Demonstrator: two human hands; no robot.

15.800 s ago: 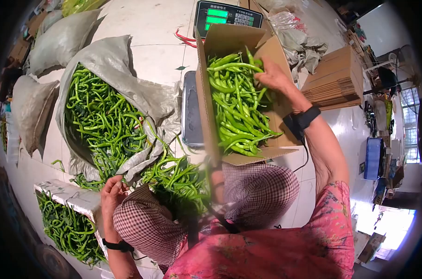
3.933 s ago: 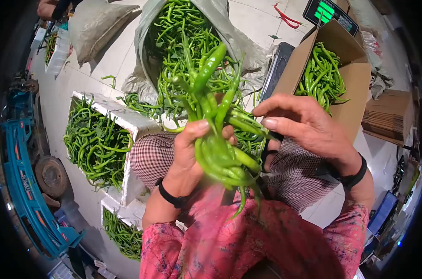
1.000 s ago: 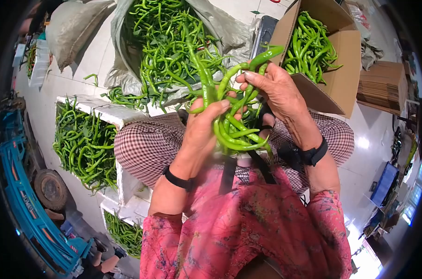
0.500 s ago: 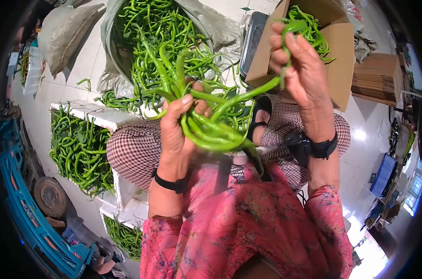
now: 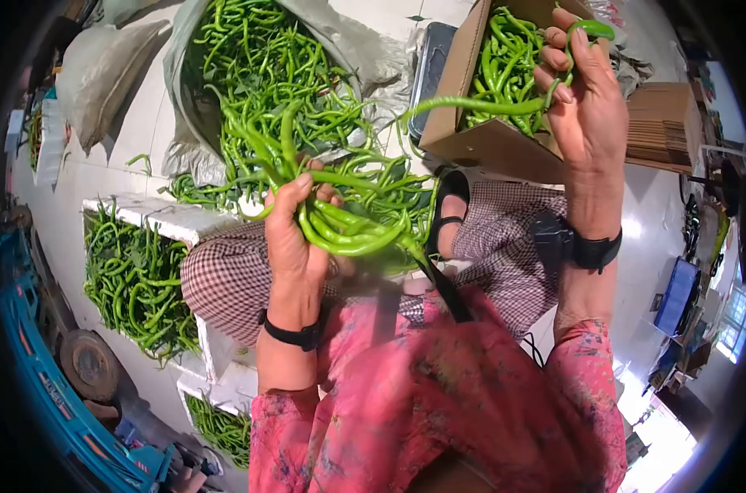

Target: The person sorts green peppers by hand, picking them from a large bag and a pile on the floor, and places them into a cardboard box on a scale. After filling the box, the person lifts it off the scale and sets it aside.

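My left hand (image 5: pixel 295 209) is closed around a bunch of long green chili peppers (image 5: pixel 348 234), which fan out above and to the right of the fist. Raised at the upper right, my right hand (image 5: pixel 585 90) pinches green chili peppers; one long pepper (image 5: pixel 479 105) stretches leftward from the fingers and another curls over the fingertips. Just beside that hand is an open cardboard box (image 5: pixel 492 149) with green peppers (image 5: pixel 504 66) inside. A large open sack (image 5: pixel 184 74) spills a heap of peppers (image 5: pixel 266 90) in front of me.
White foam boxes (image 5: pixel 159 212) of peppers stand at the left, near my knee. A full sack (image 5: pixel 106 78) lies at the upper left. Flattened cardboard (image 5: pixel 660 127) is stacked at the right. A blue vehicle (image 5: pixel 48 370) with a wheel (image 5: pixel 89 363) is at the lower left.
My right hand has moved right and slightly up, carrying its peppers away from the bunch towards the cardboard box. My left hand has shifted a little left, still gripping the bunch.
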